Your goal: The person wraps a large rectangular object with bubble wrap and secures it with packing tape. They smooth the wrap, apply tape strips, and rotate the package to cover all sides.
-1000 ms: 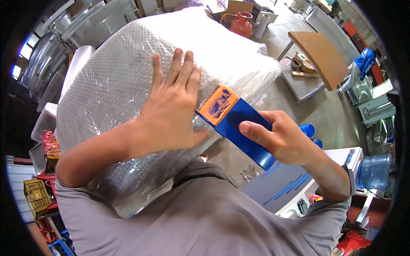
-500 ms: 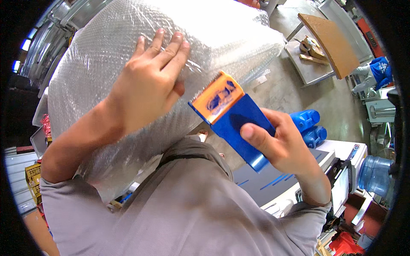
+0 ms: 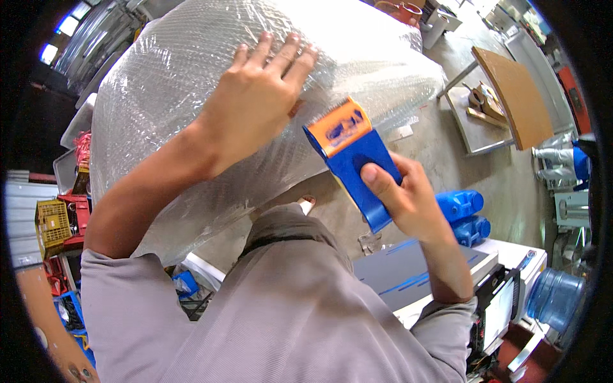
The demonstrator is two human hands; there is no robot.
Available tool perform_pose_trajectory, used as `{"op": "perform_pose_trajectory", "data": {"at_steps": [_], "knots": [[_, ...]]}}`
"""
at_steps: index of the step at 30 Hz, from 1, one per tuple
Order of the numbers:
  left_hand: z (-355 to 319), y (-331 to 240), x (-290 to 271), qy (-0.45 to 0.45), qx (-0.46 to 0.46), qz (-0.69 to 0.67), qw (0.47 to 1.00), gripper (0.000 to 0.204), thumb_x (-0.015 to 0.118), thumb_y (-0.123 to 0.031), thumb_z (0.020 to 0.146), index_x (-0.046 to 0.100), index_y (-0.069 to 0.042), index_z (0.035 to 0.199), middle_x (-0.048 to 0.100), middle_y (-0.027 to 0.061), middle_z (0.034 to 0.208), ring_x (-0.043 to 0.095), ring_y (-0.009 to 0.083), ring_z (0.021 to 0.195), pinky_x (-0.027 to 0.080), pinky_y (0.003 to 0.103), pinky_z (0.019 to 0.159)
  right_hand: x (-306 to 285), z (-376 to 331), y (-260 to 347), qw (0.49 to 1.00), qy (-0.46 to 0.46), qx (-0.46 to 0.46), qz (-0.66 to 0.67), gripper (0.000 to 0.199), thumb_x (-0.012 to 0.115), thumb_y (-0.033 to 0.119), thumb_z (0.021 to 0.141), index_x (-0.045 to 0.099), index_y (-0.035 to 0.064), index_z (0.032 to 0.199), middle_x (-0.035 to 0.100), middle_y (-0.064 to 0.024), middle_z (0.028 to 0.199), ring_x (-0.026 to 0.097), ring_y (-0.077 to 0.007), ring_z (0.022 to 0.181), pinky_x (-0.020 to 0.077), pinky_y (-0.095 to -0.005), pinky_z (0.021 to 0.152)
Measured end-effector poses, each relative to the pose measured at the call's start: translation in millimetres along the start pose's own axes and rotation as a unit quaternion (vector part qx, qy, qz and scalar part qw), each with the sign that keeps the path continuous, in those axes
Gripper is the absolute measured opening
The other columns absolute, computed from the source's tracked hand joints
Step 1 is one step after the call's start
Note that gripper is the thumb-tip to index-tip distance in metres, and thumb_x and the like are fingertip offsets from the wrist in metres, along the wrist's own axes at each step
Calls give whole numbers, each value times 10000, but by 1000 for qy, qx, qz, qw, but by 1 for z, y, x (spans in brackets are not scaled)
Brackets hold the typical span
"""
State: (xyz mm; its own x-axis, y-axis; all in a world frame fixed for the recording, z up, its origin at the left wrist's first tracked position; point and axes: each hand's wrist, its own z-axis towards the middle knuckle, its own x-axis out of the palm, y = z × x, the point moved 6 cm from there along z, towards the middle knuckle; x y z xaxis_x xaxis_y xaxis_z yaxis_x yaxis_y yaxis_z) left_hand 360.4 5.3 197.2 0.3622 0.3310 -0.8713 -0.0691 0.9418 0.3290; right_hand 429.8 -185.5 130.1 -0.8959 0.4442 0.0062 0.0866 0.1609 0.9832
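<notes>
A large bulky bundle in clear bubble wrap [image 3: 166,108] fills the upper left and centre. My left hand [image 3: 255,105] lies palm down on it with the fingers stretched out. In my right hand [image 3: 415,201] is a blue tape dispenser [image 3: 361,169] with an orange front plate and a toothed edge. My thumb rests on its blue side. The dispenser's toothed end points up and left, close to the wrap near my left hand. Whether it touches the wrap I cannot tell. What lies inside the wrap cannot be made out.
At the upper right stands a table with a brown board [image 3: 511,96] leaning at it. Two blue plastic jugs [image 3: 469,204] are right of my right hand. A clear blue water bottle [image 3: 555,297] stands lower right. Yellow crates [image 3: 54,226] sit at the left.
The view has shifted, and the bundle and my left hand appear farther right. My left hand stays flat on the wrap. My right hand keeps hold of the tape dispenser, now slightly higher in view.
</notes>
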Motion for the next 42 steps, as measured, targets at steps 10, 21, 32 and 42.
{"op": "perform_pose_trajectory", "data": {"at_steps": [10, 21, 32, 42], "knots": [[-7, -2, 4, 5, 48, 34, 998, 535, 678, -166, 890, 552, 14, 1378, 570, 247, 1391, 543, 500, 1265, 481, 591, 1016, 10, 1, -123, 997, -56, 23, -48, 452, 660, 400, 955, 665, -41, 1054, 690, -85, 844, 602, -126, 744, 500, -312, 689], [-5, -1, 0, 60, 111, 79, 989, 631, 596, -49, 847, 447, 95, 1443, 483, 318, 1452, 515, 526, 1289, 478, 598, 1018, 13, 39, -148, 986, -34, 104, -129, 595, 610, 532, 939, 719, -51, 898, 713, -148, 758, 686, -236, 681, 528, -370, 671], [-87, -131, 101, 200, 147, -68, 966, 630, 500, -133, 881, 418, 53, 1477, 295, 257, 1601, 237, 338, 1522, 93, 493, 1262, 17, 50, -249, 986, -65, 83, -129, 661, 595, 612, 919, 713, -36, 859, 713, -159, 780, 694, -249, 696, 524, -391, 682], [-114, -139, 183, 183, 256, 244, 917, 688, 466, -228, 930, 319, 147, 1487, 226, 246, 1631, 171, 349, 1534, 101, 444, 1272, 10, 79, -290, 849, -43, 200, -487, 619, 582, 584, 898, 750, 11, 1061, 731, -210, 1082, 718, -350, 1011, 556, -445, 860]]}}
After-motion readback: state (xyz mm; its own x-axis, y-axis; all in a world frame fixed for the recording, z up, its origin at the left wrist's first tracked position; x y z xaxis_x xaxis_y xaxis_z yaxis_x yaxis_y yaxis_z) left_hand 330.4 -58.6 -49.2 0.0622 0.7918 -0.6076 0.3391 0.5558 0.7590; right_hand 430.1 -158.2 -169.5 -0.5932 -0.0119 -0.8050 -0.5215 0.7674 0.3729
